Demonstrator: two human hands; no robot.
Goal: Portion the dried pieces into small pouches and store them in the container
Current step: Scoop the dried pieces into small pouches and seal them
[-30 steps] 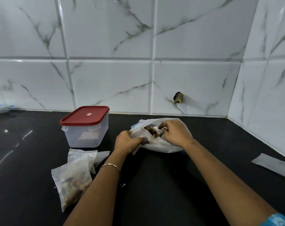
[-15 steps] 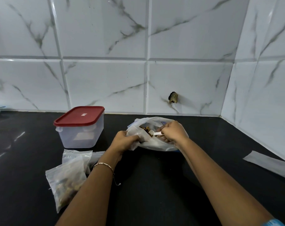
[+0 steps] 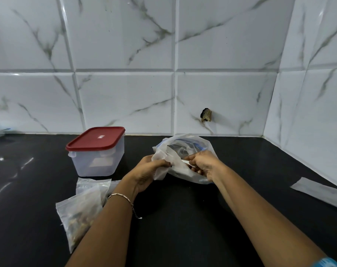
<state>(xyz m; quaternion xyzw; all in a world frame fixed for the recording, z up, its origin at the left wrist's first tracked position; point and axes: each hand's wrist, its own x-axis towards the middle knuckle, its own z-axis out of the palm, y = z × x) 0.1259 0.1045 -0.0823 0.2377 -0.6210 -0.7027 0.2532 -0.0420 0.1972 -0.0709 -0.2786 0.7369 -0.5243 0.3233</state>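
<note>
Left grip point(image 3: 146, 170) and right grip point(image 3: 203, 166) are clamped on the crumpled translucent plastic bag point(image 3: 201, 144) on the black desk point(image 3: 183, 220), near the red-lidded clear container point(image 3: 98, 157). Dried pieces point(image 3: 177, 149) could be spilled if its mouth is tugged unevenly.

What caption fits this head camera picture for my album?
Left hand grips a plastic bag, right hand pinches a white strip at its mouth, beside a red-lidded container.
</note>
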